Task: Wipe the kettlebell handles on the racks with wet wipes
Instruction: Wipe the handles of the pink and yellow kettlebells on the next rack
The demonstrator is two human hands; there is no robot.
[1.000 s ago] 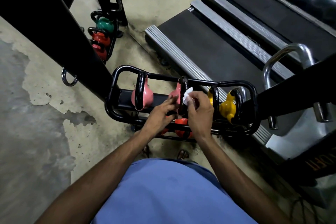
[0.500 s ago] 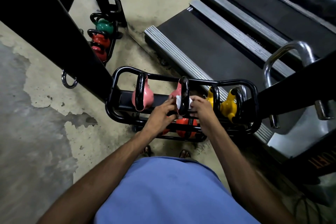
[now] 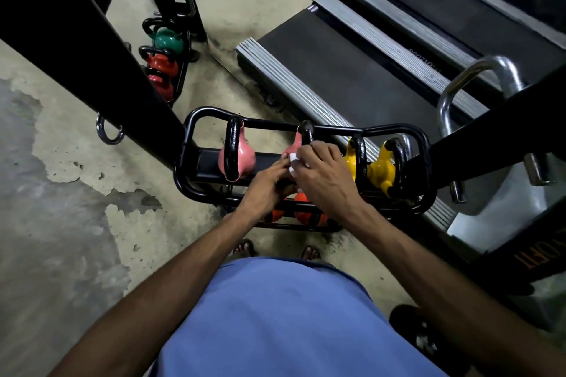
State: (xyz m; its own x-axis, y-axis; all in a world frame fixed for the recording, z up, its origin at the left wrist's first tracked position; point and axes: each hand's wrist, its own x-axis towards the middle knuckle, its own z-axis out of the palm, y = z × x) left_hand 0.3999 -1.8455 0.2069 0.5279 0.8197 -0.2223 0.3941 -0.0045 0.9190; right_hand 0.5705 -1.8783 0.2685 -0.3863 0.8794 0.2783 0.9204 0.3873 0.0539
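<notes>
Near: my right hand (image 3: 324,174) is clenched over a crumpled white wet wipe (image 3: 293,162) on the second pink kettlebell's glossy black loop handle (image 3: 306,131). My left hand (image 3: 266,184) touches the wipe, grip unclear. The tubular black rack (image 3: 196,119) carries two pink kettlebells and two yellow kettlebells (image 3: 379,168). Beyond is a ribbed treadmill (image 3: 337,70).

Concrete floor (image 3: 61,223): worn, pale coat peeled off in ragged patches, darker grey beneath. 2 treadmills side by side at upper right, near one (image 3: 352,70) with ribbed grey side rail (image 3: 306,95), far one (image 3: 459,9) parallel beyond it. Black beam (image 3: 76,24) crosses diagonally from upper left; steel ring (image 3: 111,142) hangs from its underside. Chrome bent tube (image 3: 481,62) at right. Black frame (image 3: 533,254) at right edge, orange lettering, unreadable. Blue shirt (image 3: 291,315) at bottom. 2 sandalled feet (image 3: 245,246) just above it.
</notes>
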